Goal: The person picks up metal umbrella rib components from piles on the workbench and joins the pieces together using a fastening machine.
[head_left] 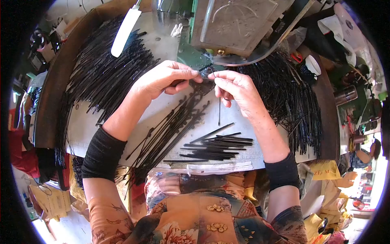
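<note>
Your left hand [164,78] and right hand [236,86] nearly meet before the machine [243,24]; right fingertips pinch a thin dark stem [219,113] hanging over the table [239,124], left fingertips close together, can't tell on what. One piece looks mid-work. Plenty seems left: loose stems [162,132] near centre, short strips [219,147] near edge, big left heap [109,69], right heap [288,95]. Can't tell which heap, if either, is finished.

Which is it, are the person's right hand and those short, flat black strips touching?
Apart. The head view shows pale tabletop between the right hand and the short black strips.
</note>
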Motion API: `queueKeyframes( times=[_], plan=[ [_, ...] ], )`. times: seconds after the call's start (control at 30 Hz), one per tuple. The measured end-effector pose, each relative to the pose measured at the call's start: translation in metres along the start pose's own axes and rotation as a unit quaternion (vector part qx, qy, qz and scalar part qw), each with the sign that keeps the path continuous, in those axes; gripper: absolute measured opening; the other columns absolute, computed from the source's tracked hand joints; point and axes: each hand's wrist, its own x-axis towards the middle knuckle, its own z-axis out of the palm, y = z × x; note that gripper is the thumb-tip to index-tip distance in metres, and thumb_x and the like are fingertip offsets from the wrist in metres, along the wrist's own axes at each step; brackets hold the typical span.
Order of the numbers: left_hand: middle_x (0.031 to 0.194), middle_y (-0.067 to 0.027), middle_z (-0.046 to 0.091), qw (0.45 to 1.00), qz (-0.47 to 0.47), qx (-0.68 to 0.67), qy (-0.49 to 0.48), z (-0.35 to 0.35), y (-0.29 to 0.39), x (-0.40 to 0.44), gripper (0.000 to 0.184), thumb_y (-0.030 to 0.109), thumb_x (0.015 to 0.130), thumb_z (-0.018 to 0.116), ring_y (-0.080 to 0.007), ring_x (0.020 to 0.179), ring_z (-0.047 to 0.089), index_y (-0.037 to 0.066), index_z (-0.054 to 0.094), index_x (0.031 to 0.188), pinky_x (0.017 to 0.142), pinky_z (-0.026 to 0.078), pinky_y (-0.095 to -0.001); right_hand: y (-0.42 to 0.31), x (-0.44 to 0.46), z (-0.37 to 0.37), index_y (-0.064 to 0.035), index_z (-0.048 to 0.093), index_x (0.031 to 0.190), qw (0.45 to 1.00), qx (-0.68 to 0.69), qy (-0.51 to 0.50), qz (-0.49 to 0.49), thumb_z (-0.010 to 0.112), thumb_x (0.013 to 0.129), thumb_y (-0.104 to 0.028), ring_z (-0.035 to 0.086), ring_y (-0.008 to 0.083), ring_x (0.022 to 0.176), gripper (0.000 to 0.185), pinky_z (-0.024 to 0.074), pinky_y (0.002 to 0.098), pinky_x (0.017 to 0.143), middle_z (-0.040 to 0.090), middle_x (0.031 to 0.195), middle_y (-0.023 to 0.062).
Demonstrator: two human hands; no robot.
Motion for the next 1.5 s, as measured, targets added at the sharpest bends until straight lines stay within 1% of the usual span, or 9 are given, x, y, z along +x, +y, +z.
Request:
queueKeyframes(
  times=[0.4,0.57,0.67,0.77,0.83,0.97,1.07,1.3,1.5],
  plan=[
    [0.046,0.0043,0.037,0.997,-0.031,0.063,0.034,0.007,0.010,-0.002,0.027,0.024,0.087,0.055,-0.0037,0.038,0.028,-0.001,0.065,0.090,0.038,0.017,-0.0224,0.005,-0.002,-0.004,0.0040,0.057,0.107,0.998,0.065,-0.006,-0.015,0.056,0.088,-0.017,0.053,0.0087,0.051,0.028,0.0406,0.0192,0.044,0.060,0.070,0.0054],
    [0.045,0.0043,0.037,0.999,-0.017,0.033,0.038,0.006,0.005,0.000,0.025,0.023,0.088,0.056,-0.0028,0.036,0.025,-0.001,0.063,0.087,0.036,0.014,-0.0213,-0.004,-0.022,-0.007,0.0035,0.057,0.103,0.993,-0.109,0.026,-0.037,0.055,0.089,-0.018,0.060,0.0123,0.058,0.026,0.0484,0.0251,0.052,0.063,0.074,0.0084],
    [0.044,0.0032,0.038,0.999,-0.009,0.020,0.036,0.004,0.004,0.002,0.026,0.024,0.089,0.056,-0.0028,0.034,0.024,-0.001,0.063,0.086,0.034,0.014,-0.0208,-0.004,-0.045,-0.017,-0.0022,0.061,0.099,0.903,-0.374,0.131,-0.164,0.060,0.084,-0.020,0.064,0.0205,0.062,0.023,0.0506,0.0301,0.060,0.065,0.076,0.0114],
    [0.044,0.0028,0.038,0.999,-0.006,0.012,0.037,0.005,0.004,0.002,0.026,0.024,0.089,0.056,-0.0027,0.033,0.023,-0.001,0.063,0.086,0.033,0.014,-0.0206,-0.016,-0.076,-0.042,-0.0067,0.062,0.095,0.862,-0.419,0.228,-0.169,0.061,0.081,-0.024,0.064,0.0311,0.074,0.022,0.0512,0.0388,0.067,0.066,0.083,0.0120],
    [0.043,0.0026,0.038,0.999,-0.003,0.010,0.039,0.005,0.002,0.002,0.026,0.023,0.089,0.056,-0.0027,0.033,0.023,-0.001,0.063,0.087,0.033,0.014,-0.0203,-0.025,-0.098,-0.066,-0.0067,0.061,0.098,0.821,-0.469,0.303,-0.121,0.061,0.080,-0.023,0.063,0.0314,0.082,0.024,0.0508,0.0392,0.071,0.064,0.094,0.0134],
    [0.043,0.0024,0.038,0.999,-0.012,0.004,0.047,0.005,0.004,0.001,0.026,0.024,0.089,0.057,-0.0029,0.033,0.024,-0.002,0.063,0.087,0.033,0.014,-0.0200,-0.021,-0.137,-0.125,-0.0053,0.060,0.104,0.651,-0.619,0.437,-0.048,0.063,0.079,-0.024,0.058,0.0299,0.097,0.032,0.0480,0.0387,0.081,0.061,0.103,0.0119],
    [0.044,0.0023,0.038,0.998,-0.012,0.001,0.057,0.007,0.003,0.001,0.027,0.024,0.088,0.058,-0.0030,0.034,0.024,-0.002,0.063,0.087,0.034,0.014,-0.0200,-0.009,-0.153,-0.150,-0.0041,0.057,0.110,0.625,-0.632,0.458,0.013,0.064,0.077,-0.028,0.055,0.0292,0.104,0.041,0.0458,0.0378,0.087,0.059,0.111,0.0141],
    [0.045,0.0022,0.038,0.998,-0.011,-0.002,0.061,0.006,0.001,0.001,0.027,0.025,0.087,0.060,-0.0030,0.034,0.025,-0.002,0.062,0.088,0.034,0.014,-0.0197,0.007,-0.168,-0.176,-0.0066,0.057,0.113,0.755,-0.508,0.406,0.091,0.058,0.074,-0.009,0.052,0.0316,0.110,0.039,0.0422,0.0359,0.092,0.055,0.121,0.0124],
    [0.045,0.0030,0.038,0.998,-0.005,0.006,0.059,0.007,0.001,0.001,0.029,0.026,0.087,0.059,-0.0025,0.035,0.025,-0.002,0.062,0.090,0.034,0.015,-0.0196,0.019,-0.172,-0.180,-0.0055,0.059,0.109,0.748,-0.538,0.388,-0.003,0.055,0.074,-0.001,0.049,0.0317,0.113,0.035,0.0397,0.0359,0.096,0.055,0.120,0.0135]
  ],
)
